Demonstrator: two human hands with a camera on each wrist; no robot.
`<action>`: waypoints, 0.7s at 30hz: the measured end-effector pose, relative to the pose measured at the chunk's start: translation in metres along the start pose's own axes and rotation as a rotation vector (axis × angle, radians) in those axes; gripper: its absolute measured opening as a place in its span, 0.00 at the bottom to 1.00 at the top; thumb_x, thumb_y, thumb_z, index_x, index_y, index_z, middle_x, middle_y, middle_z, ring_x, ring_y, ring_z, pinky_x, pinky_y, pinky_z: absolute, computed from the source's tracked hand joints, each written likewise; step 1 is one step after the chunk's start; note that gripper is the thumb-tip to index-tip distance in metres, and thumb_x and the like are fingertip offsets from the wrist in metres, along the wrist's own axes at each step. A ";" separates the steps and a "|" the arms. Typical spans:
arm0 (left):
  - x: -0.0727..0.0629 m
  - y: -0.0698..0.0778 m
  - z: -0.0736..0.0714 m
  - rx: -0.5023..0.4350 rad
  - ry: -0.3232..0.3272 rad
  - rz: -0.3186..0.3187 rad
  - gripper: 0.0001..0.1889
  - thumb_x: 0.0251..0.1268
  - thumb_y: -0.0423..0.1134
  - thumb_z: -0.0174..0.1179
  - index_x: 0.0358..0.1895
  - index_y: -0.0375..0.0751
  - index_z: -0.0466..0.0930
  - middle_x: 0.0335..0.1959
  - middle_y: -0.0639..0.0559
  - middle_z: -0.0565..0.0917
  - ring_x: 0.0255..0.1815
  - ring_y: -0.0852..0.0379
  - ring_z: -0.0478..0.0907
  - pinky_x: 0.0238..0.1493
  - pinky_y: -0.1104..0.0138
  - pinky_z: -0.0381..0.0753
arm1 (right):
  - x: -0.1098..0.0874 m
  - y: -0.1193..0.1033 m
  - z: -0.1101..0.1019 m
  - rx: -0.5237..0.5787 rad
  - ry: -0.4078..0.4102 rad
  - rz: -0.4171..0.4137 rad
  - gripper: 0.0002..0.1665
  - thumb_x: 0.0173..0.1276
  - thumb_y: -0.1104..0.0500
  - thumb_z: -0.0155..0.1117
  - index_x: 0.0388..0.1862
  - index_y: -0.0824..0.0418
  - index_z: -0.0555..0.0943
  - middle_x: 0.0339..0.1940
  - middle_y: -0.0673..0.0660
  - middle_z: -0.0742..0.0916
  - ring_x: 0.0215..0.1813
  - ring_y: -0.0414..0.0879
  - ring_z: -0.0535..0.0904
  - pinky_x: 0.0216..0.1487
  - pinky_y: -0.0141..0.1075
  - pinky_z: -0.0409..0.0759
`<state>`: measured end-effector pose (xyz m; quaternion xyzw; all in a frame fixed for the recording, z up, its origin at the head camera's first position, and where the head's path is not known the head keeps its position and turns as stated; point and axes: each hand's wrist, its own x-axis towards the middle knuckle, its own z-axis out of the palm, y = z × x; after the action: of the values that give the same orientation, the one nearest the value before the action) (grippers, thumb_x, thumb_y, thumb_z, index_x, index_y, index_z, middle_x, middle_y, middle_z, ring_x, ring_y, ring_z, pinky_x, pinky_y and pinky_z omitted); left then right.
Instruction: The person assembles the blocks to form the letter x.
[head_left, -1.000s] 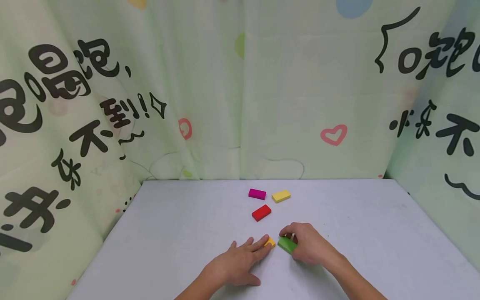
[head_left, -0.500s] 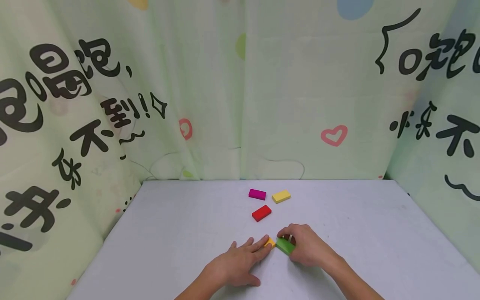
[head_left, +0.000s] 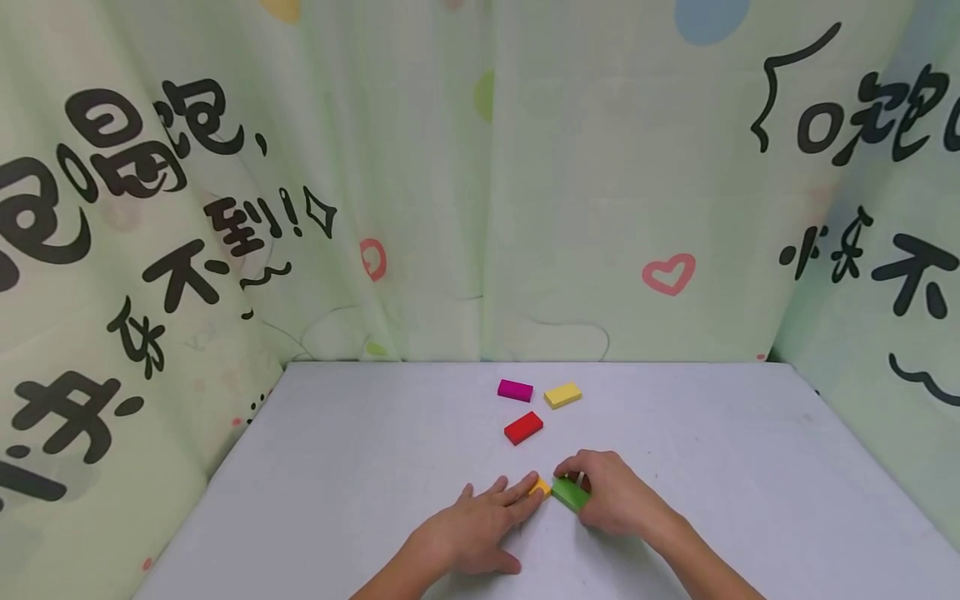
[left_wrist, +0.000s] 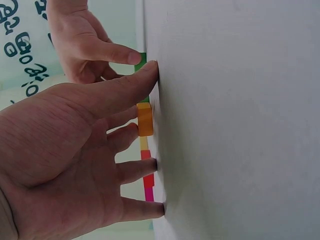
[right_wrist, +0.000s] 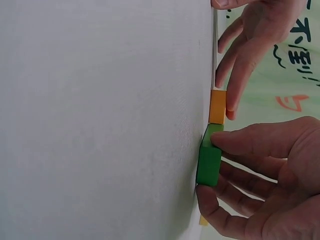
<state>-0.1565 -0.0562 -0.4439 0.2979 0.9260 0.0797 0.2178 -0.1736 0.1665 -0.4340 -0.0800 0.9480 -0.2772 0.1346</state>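
Note:
My left hand (head_left: 483, 527) is spread with straight fingers over the white tabletop. Two of its fingertips rest on an orange block (head_left: 542, 489), covering part of it. To the right, my right hand (head_left: 618, 497) pinches a green block (head_left: 568, 495) between thumb and fingers, its far end partly behind them. In the right wrist view the green block (right_wrist: 209, 167) lies on the table with one end against the orange block (right_wrist: 218, 106). From the left wrist, the orange block (left_wrist: 145, 120) shows beyond my thumb, which hides part of the green one.
Farther back on the white table (head_left: 360, 450) lie a red block (head_left: 523, 428), a magenta block (head_left: 515, 390) and a yellow block (head_left: 562, 395), set apart from each other. A pale green printed curtain (head_left: 570, 208) hangs behind the table and along both sides.
My right hand has slid the green block a little to the left, closing the small gap to the orange block. My left hand has stayed in place.

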 end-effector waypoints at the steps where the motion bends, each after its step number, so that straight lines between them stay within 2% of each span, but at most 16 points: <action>1: 0.000 0.000 0.000 0.001 0.000 0.001 0.47 0.64 0.55 0.73 0.83 0.71 0.55 0.85 0.74 0.49 0.85 0.50 0.58 0.76 0.37 0.64 | 0.000 0.000 0.000 0.000 -0.001 0.002 0.29 0.50 0.73 0.79 0.52 0.55 0.88 0.40 0.49 0.84 0.42 0.46 0.76 0.46 0.42 0.83; 21: 0.003 0.001 -0.001 -0.005 -0.026 -0.023 0.47 0.63 0.55 0.73 0.82 0.72 0.55 0.85 0.75 0.49 0.84 0.49 0.59 0.75 0.36 0.64 | -0.003 0.000 0.000 0.001 -0.001 -0.012 0.29 0.49 0.72 0.79 0.51 0.55 0.88 0.38 0.49 0.84 0.41 0.46 0.76 0.44 0.40 0.82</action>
<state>-0.1589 -0.0537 -0.4442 0.2877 0.9263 0.0755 0.2314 -0.1710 0.1671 -0.4338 -0.0858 0.9473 -0.2784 0.1332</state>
